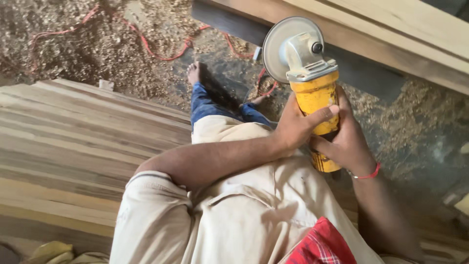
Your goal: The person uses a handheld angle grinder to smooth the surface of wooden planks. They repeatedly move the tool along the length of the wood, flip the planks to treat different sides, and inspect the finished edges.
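Observation:
A yellow angle grinder (315, 102) with a grey metal head and a round disc guard (281, 49) is held upright over my lap, disc end pointing away from me. My left hand (293, 129) wraps the yellow body from the left, with the thumb lying across its front. From the right side, my right hand (347, 142) grips the same body; a red thread circles that wrist. My beige shirt (234, 210) fills the lower middle of the view.
Stacked wooden planks (73, 146) lie at my left. A long timber beam (391, 34) runs across the top right. A red cable (146, 46) snakes over the sawdust-covered floor (88, 44). My bare foot (194, 72) and blue trouser leg (205, 102) rest below it.

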